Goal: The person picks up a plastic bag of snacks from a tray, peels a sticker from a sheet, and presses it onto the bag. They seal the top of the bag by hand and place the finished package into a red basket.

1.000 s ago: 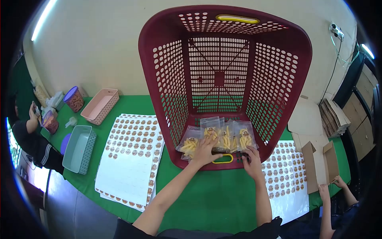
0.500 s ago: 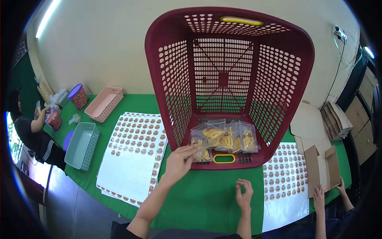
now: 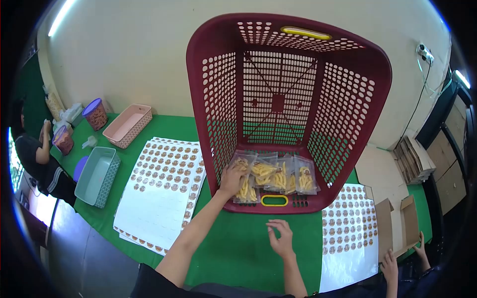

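A large maroon plastic basket rests on its side with its mouth facing me. Several clear bags of yellow stick-shaped snacks lie in a row on its lower wall, partly overlapping. Inside the left corner, my left hand has its fingers bent over the leftmost snack bag; the hand covers part of that bag. My right hand hovers in front of the basket's yellow-rimmed handle hole, holding nothing, its fingers loosely bent and apart.
Sticker sheets lie left of the basket, another sheet right. Green and pink trays and purple-lidded tubs stand left. A co-worker's hands hold a cardboard box; another person stands far left.
My left hand has moved further into the basket's left corner, onto the leftmost bag. The bags now lie more evenly side by side. My right hand has shifted slightly left.
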Available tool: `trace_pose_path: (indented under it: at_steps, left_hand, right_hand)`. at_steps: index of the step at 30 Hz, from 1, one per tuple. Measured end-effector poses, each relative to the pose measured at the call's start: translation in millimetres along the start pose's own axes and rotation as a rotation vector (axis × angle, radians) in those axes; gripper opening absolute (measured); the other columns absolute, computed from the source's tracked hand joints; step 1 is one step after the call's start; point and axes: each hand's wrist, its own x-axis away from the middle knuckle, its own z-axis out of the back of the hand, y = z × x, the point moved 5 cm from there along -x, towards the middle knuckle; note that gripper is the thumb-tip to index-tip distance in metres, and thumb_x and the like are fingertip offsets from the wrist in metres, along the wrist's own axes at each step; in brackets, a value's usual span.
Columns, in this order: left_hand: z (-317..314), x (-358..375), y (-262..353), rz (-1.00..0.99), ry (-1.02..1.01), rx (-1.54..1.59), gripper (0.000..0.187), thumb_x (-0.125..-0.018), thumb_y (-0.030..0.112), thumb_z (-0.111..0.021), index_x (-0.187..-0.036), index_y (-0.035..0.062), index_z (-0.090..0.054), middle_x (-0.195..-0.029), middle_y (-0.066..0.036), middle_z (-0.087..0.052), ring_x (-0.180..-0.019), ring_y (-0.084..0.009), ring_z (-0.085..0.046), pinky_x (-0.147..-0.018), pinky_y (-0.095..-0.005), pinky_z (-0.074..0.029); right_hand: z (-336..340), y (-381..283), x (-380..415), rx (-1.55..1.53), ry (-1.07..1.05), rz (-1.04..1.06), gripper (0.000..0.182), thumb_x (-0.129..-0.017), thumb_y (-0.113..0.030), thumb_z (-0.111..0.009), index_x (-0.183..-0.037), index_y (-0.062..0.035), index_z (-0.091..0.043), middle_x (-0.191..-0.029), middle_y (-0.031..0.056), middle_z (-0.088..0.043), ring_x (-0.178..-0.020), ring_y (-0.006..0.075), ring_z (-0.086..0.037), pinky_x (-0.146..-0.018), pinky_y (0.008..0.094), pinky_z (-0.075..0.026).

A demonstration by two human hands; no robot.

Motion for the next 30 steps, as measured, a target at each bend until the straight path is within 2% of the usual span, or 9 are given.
trace_pose_path:
  at_steps: [3,7,9,12,15,19,22,28,30]
  left_hand:
    - [46,19,37,0.088,0.17,0.219,0.041,-0.069,0.026,-0.06,-0.106,0.0115,-0.052,-0.115,-0.014,-0.042,-0.108,-0.0301,-0.038,-0.091,-0.0413,-0.03]
    - [43,57,47,0.082,-0.039,0.262,0.053,-0.065,0.034,-0.065,-0.11,0.0116,-0.048,-0.116,-0.016,-0.039,-0.111,-0.0327,-0.034,-0.094,-0.042,-0.027]
    - [31,72,37,0.099,-0.028,0.229,0.044,-0.069,0.031,-0.061,-0.108,0.0122,-0.051,-0.115,-0.011,-0.042,-0.112,-0.0282,-0.036,-0.094,-0.0401,-0.03]
    - [22,82,33,0.13,-0.05,0.255,0.031,-0.073,0.024,-0.058,-0.102,0.0118,-0.056,-0.108,-0.008,-0.05,-0.105,-0.0252,-0.045,-0.087,-0.0351,-0.039]
    - [66,85,67,0.054,0.093,0.206,0.023,-0.075,0.016,-0.056,-0.097,0.0111,-0.06,-0.099,-0.006,-0.056,-0.097,-0.0241,-0.051,-0.08,-0.0307,-0.044]
    - [140,91,95,0.085,0.168,0.466,0.023,-0.071,0.008,-0.061,-0.094,0.0097,-0.061,-0.094,-0.008,-0.058,-0.093,-0.0226,-0.053,-0.079,-0.0308,-0.044]
    - [151,76,83,0.098,0.296,0.466,0.023,-0.069,0.004,-0.062,-0.092,0.0089,-0.062,-0.094,-0.009,-0.058,-0.092,-0.0227,-0.054,-0.079,-0.031,-0.044]
    - [66,25,27,0.094,0.363,0.305,0.023,-0.07,0.004,-0.058,-0.092,0.0079,-0.061,-0.099,-0.008,-0.055,-0.096,-0.0272,-0.048,-0.08,-0.0335,-0.042]
    - [27,19,9,0.14,0.161,0.288,0.028,-0.07,0.006,-0.057,-0.098,0.0084,-0.058,-0.103,-0.009,-0.052,-0.099,-0.0281,-0.046,-0.083,-0.0337,-0.04]
  right_hand:
    - [-8,14,-4,-0.084,-0.01,-0.082,0.015,-0.071,-0.003,-0.054,-0.086,-0.0028,-0.056,-0.089,0.0122,-0.055,-0.081,0.0229,-0.054,-0.07,0.0323,-0.044]
    - [-30,60,-14,-0.124,0.011,-0.283,0.018,-0.076,-0.006,-0.054,-0.091,0.0015,-0.052,-0.084,0.0112,-0.056,-0.07,0.0176,-0.057,-0.059,0.0271,-0.048]
    - [-48,83,-29,-0.233,-0.059,-0.527,0.023,-0.079,-0.013,-0.053,-0.093,0.005,-0.049,-0.077,0.0117,-0.056,-0.056,0.0157,-0.058,-0.048,0.0242,-0.049]
    - [-65,89,-56,-0.297,-0.124,-0.655,0.026,-0.08,-0.016,-0.053,-0.09,0.008,-0.049,-0.07,0.0127,-0.057,-0.049,0.0163,-0.058,-0.042,0.0239,-0.049]
    - [-79,91,-72,-0.262,-0.218,-0.64,0.027,-0.08,-0.016,-0.053,-0.088,0.0096,-0.049,-0.067,0.013,-0.057,-0.05,0.0169,-0.058,-0.043,0.0247,-0.049]
    - [-85,105,-58,-0.367,-0.175,-0.609,0.025,-0.078,-0.016,-0.055,-0.081,0.009,-0.052,-0.061,0.0122,-0.057,-0.049,0.0162,-0.059,-0.043,0.0239,-0.047]
    - [-79,102,-41,-0.519,-0.146,-0.713,0.015,-0.078,-0.009,-0.053,-0.08,0.0065,-0.051,-0.069,0.0125,-0.058,-0.057,0.0166,-0.059,-0.05,0.0245,-0.05]
    - [-61,65,-1,-0.755,-0.159,-0.859,0.007,-0.079,-0.005,-0.043,-0.074,0.0004,-0.043,-0.079,0.0147,-0.055,-0.072,0.0239,-0.06,-0.064,0.0301,-0.051]
    - [-42,54,15,-0.808,-0.132,-0.855,0.006,-0.078,-0.003,-0.042,-0.072,-0.0003,-0.042,-0.077,0.014,-0.055,-0.072,0.0242,-0.06,-0.064,0.0309,-0.051]
